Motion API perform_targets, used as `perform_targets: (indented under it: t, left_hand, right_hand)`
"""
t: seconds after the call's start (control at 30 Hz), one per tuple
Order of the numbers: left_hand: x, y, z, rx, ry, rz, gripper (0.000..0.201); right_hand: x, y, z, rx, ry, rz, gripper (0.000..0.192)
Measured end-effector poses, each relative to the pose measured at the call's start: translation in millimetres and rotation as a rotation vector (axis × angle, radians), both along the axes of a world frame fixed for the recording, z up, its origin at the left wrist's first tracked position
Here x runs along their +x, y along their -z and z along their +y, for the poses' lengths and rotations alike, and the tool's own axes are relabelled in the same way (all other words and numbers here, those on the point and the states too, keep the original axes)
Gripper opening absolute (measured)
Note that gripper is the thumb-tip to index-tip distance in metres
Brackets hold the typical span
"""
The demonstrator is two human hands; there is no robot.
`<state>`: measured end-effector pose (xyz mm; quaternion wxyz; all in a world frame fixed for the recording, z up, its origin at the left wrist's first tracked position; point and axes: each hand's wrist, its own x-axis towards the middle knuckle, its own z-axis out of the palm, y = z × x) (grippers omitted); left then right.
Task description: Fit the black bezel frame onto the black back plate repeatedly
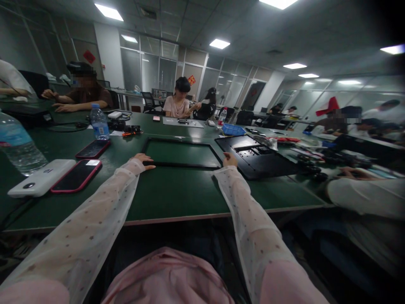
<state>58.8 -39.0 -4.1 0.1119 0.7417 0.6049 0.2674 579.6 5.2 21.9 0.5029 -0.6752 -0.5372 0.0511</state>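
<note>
A thin black rectangular frame (177, 165) lies flat on the green table, with the tabletop showing through its opening. My left hand (143, 161) grips its near left corner, the fingers on top and the thumb along the near edge. At the near right corner, my right hand (230, 160) is closed on the frame with curled fingers; the fingertips are partly hidden. Just right of that hand lies a larger black panel (268, 166) with fittings and a cut-out section.
To the left are a large water bottle (22, 145), a white power bank (42, 177), two phones (77, 175) and a smaller bottle (99, 122). A blue basket (233, 129) stands beyond the panel. A co-worker's sleeve (363, 194) is at right; other people sit across the table.
</note>
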Motion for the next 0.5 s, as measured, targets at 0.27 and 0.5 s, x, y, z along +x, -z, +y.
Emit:
perform_targets:
  t: [0.27,0.5]
  left_hand:
    - [1,-1.9,-1,0.018,-0.007,-0.011,0.050]
    - [6,-7.5,-4,0.009,-0.046,-0.017,0.054]
  right_hand:
    - [32,-7.8,-24,0.033,0.245,-0.106,0.054]
    - [52,-22.7,-40,0.111,0.420,-0.087,0.076]
